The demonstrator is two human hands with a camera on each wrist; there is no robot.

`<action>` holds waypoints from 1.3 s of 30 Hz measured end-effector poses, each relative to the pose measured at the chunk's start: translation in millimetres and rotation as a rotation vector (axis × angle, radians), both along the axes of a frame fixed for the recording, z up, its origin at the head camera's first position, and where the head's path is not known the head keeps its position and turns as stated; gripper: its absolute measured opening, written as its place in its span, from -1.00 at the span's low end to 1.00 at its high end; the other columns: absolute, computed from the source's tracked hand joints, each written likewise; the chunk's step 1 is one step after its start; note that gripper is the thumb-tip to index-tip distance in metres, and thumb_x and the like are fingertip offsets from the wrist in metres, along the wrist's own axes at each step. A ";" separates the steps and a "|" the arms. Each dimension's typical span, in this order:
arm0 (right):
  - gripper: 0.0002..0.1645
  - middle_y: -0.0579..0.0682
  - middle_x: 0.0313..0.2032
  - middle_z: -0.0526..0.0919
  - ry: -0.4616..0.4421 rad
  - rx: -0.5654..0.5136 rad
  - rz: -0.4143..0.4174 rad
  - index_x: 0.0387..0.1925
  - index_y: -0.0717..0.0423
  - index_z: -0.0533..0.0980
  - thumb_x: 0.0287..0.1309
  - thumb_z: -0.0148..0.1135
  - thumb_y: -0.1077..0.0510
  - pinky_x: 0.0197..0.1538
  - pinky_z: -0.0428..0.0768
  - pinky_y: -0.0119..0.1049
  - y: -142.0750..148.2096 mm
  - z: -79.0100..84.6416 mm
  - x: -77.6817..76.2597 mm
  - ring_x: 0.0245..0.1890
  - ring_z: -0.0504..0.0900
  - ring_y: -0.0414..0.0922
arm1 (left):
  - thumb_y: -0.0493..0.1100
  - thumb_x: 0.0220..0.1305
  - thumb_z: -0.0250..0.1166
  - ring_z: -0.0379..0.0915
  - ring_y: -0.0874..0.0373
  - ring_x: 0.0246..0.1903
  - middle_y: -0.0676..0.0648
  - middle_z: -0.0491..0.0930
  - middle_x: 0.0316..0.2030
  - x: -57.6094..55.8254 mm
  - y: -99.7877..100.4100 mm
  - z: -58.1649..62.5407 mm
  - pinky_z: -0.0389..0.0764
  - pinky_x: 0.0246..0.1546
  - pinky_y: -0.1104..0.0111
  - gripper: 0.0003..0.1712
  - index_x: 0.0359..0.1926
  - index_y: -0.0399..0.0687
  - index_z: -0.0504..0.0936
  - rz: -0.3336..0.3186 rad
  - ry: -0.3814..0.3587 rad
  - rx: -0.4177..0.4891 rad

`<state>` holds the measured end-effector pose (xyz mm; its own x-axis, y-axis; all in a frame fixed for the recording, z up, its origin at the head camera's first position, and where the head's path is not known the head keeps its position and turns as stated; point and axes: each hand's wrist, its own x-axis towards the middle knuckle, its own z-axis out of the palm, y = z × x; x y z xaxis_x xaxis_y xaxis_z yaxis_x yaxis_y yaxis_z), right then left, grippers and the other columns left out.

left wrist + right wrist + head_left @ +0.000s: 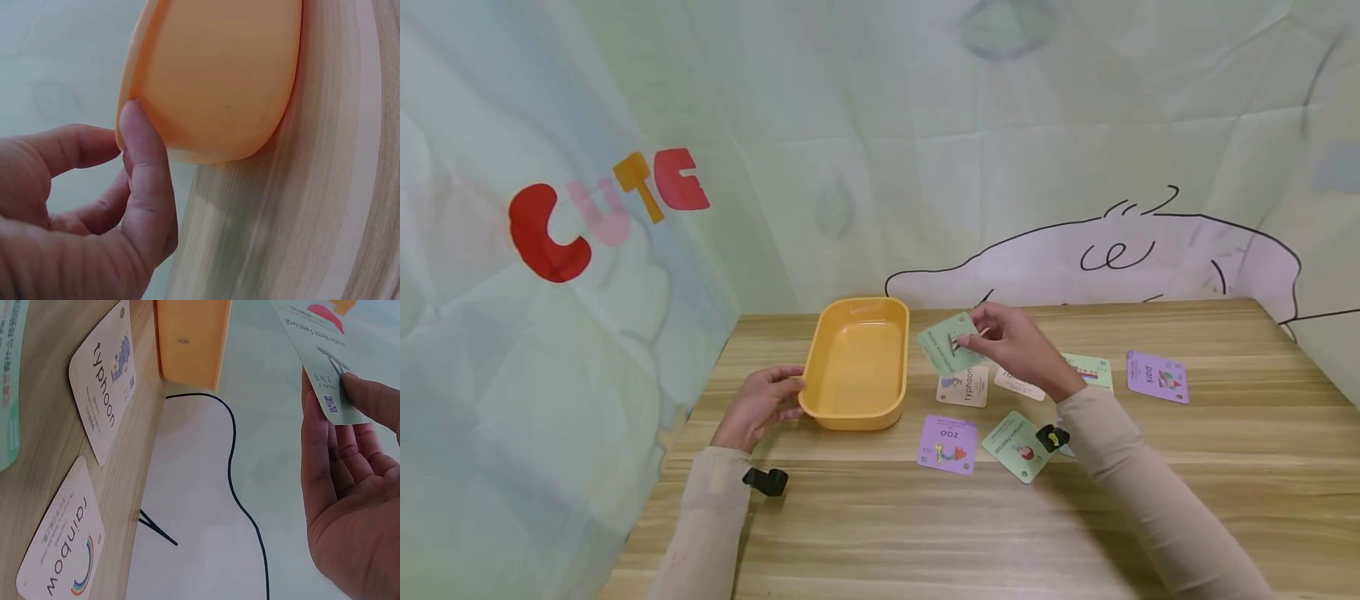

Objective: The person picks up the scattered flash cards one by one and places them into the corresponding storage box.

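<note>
My left hand (763, 406) pinches the near-left rim of a yellow plastic tray (855, 423); in the left wrist view its thumb (147, 181) lies over the rim. Nothing lies inside the tray. Between thumb and fingers, my right hand (1017, 343) holds a green flash card (942, 343), raised above the table to the right of the tray. The right wrist view shows "Double Ninth Festival" printed on this card (322, 369). Under it lies the typhoon card (962, 392), partly covered in the head view. The rainbow card (65, 540) is below my right hand.
Nearer me on the wooden table (850, 517) lie a purple zoo card (946, 446) and a green Lantern Festival card (1017, 446). A purple park card (1157, 377) is at the right, beside another green card (1093, 369). A printed curtain (820, 167) hangs behind the table.
</note>
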<state>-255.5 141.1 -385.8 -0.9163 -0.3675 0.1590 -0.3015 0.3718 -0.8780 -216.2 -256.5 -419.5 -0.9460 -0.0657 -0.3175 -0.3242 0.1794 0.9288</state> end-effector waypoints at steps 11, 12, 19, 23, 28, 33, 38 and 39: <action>-0.81 0.05 -0.17 0.68 -0.015 -0.013 0.013 -0.11 0.06 0.56 0.30 0.37 0.13 -0.07 0.72 -0.13 -20.9 1.4 -1.9 -0.24 0.73 -0.04 | -0.20 0.47 0.23 0.59 0.14 -0.20 -0.17 0.58 0.06 0.3 -0.2 -0.6 0.73 -0.26 0.37 -0.54 0.30 -0.28 0.48 0.003 -0.002 0.002; -0.81 0.05 -0.16 0.67 -0.016 -0.015 0.014 -0.11 0.06 0.56 0.30 0.37 0.14 -0.06 0.72 -0.11 -22.6 1.7 -1.9 -0.24 0.72 -0.03 | -0.20 0.47 0.23 0.59 0.13 -0.20 -0.17 0.58 0.06 0.4 -0.3 -0.7 0.73 -0.26 0.37 -0.54 0.30 -0.28 0.48 0.003 -0.002 0.002; -0.84 0.09 -0.15 0.69 -0.023 -0.052 0.048 -0.12 0.09 0.56 0.30 0.35 0.18 -0.08 0.73 -0.14 -34.2 2.7 -2.8 -0.23 0.73 -0.01 | -0.19 0.46 0.24 0.58 0.12 -0.20 -0.19 0.57 0.08 1.0 -0.5 -0.5 0.73 -0.26 0.36 -0.52 0.31 -0.28 0.47 -0.003 0.002 0.000; -0.82 0.10 -0.15 0.70 -0.008 -0.053 0.059 -0.10 0.12 0.57 0.31 0.34 0.20 -0.09 0.74 -0.16 -39.9 1.7 -3.7 -0.24 0.74 -0.03 | -0.19 0.46 0.24 0.59 0.12 -0.20 -0.20 0.57 0.09 1.7 0.0 0.4 0.74 -0.25 0.36 -0.52 0.31 -0.28 0.47 -0.003 0.002 -0.004; -0.82 0.08 -0.17 0.70 0.023 -0.043 0.047 -0.10 0.14 0.57 0.29 0.35 0.23 -0.09 0.75 -0.09 -47.3 2.1 -2.7 -0.27 0.73 -0.03 | -0.21 0.47 0.22 0.59 0.13 -0.21 -0.19 0.57 0.07 1.7 -0.3 0.7 0.74 -0.26 0.36 -0.54 0.30 -0.28 0.48 0.003 0.001 0.002; -0.82 0.09 -0.17 0.70 0.044 -0.044 0.048 -0.10 0.17 0.57 0.29 0.35 0.25 -0.13 0.74 -0.18 -53.9 2.6 -1.4 -0.27 0.73 -0.04 | -0.20 0.47 0.23 0.58 0.13 -0.20 -0.19 0.56 0.08 2.1 0.3 0.5 0.74 -0.24 0.35 -0.54 0.31 -0.28 0.48 -0.006 0.000 0.001; -0.81 0.10 -0.17 0.72 0.060 -0.039 0.043 -0.09 0.19 0.58 0.28 0.35 0.27 -0.18 0.74 -0.24 -59.4 2.7 -1.1 -0.27 0.73 -0.04 | -0.19 0.46 0.23 0.58 0.13 -0.20 -0.18 0.57 0.06 2.1 0.3 0.2 0.74 -0.23 0.34 -0.52 0.31 -0.28 0.47 -0.007 0.000 0.004; -0.82 0.10 -0.17 0.72 0.063 -0.035 0.040 -0.10 0.19 0.58 0.28 0.35 0.27 -0.18 0.74 -0.24 -60.6 2.7 -1.0 -0.27 0.73 -0.04 | -0.20 0.46 0.23 0.58 0.13 -0.21 -0.17 0.57 0.05 2.0 0.1 0.1 0.74 -0.24 0.35 -0.53 0.31 -0.28 0.47 -0.005 0.000 0.006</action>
<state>-256.5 80.5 -383.1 -0.8888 -0.3965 0.2296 -0.3707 0.3278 -0.8689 -214.3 -256.4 -419.5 -0.9463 -0.0595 -0.3176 -0.3232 0.1756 0.9299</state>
